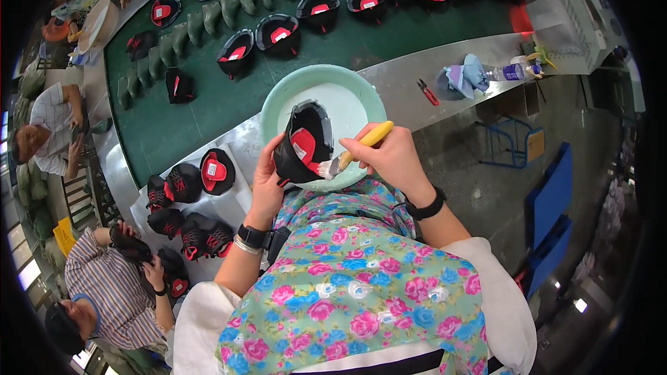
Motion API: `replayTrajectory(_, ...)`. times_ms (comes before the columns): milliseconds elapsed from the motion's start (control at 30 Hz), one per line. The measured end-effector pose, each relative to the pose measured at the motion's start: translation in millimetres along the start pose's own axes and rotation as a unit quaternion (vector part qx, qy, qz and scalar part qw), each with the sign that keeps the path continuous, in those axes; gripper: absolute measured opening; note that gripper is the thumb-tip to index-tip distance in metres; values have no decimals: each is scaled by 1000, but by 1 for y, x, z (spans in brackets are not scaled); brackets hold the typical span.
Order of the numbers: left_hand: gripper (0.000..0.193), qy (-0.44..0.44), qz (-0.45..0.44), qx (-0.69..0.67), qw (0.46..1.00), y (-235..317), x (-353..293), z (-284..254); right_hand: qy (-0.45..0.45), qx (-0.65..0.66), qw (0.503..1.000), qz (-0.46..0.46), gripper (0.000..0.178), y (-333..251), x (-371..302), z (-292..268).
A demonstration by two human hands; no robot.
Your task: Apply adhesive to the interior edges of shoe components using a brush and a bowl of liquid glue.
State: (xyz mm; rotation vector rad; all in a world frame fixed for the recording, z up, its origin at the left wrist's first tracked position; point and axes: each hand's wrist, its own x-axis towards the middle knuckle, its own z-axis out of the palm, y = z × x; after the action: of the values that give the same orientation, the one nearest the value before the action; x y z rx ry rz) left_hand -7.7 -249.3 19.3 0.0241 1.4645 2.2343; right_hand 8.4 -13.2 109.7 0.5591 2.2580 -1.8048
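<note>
Holds likely light, pliable shoe upper [292, 162], best gripped by its side, in curled left fingers [267, 157] and brush [376, 135] in closed right fingers [357, 149].

Toward 12 o'clock, a mint-green basin [273, 101] holds milky white liquid [349, 102]; by it show a black-and-red shoe upper [306, 137] and a yellow-handled brush [377, 134]. At 6, pink, blue and white flowers pattern a pale green apron [361, 292]. A striped shirt [114, 281] is brown-and-white at 8, the worktop [201, 104] dark green at 10, boards [552, 191] bright blue at 3.
</note>
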Motion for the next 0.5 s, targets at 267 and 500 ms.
replayTrajectory(267,39,78,-32,-93,992,18,4,17,60,-82,990,-99,23,17,23,-10)
replayTrajectory(500,37,112,-310,-253,910,-9,0,-26,-32,-28,981,-188,12,-35,9,-2)
